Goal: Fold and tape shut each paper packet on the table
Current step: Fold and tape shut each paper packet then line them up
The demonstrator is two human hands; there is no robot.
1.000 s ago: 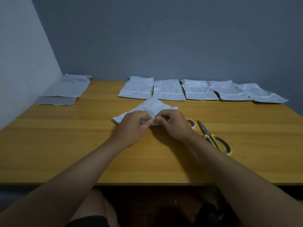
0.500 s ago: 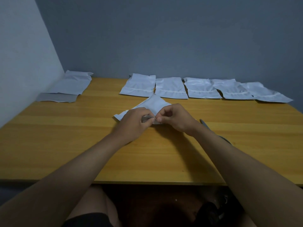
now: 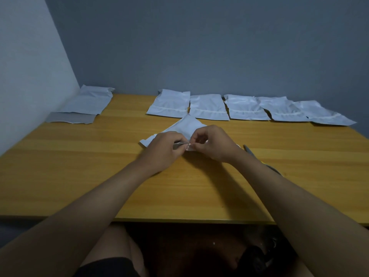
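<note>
A white paper packet (image 3: 186,126) lies tilted in the middle of the wooden table (image 3: 79,166). My left hand (image 3: 162,151) and my right hand (image 3: 214,143) meet at its near edge, and both pinch that edge between thumb and fingertips. The near part of the packet is hidden under my hands. Several more white packets (image 3: 247,109) lie in a row along the back edge.
Scissors (image 3: 249,150) lie right of my right hand, mostly hidden by my forearm. Two more packets (image 3: 87,102) are stacked at the back left by the wall, one on a grey one (image 3: 70,118). The table's front edge runs near my elbows.
My right hand has shifted slightly and now covers the tape roll and more of the scissors. Both hands still pinch the same packet edge.
</note>
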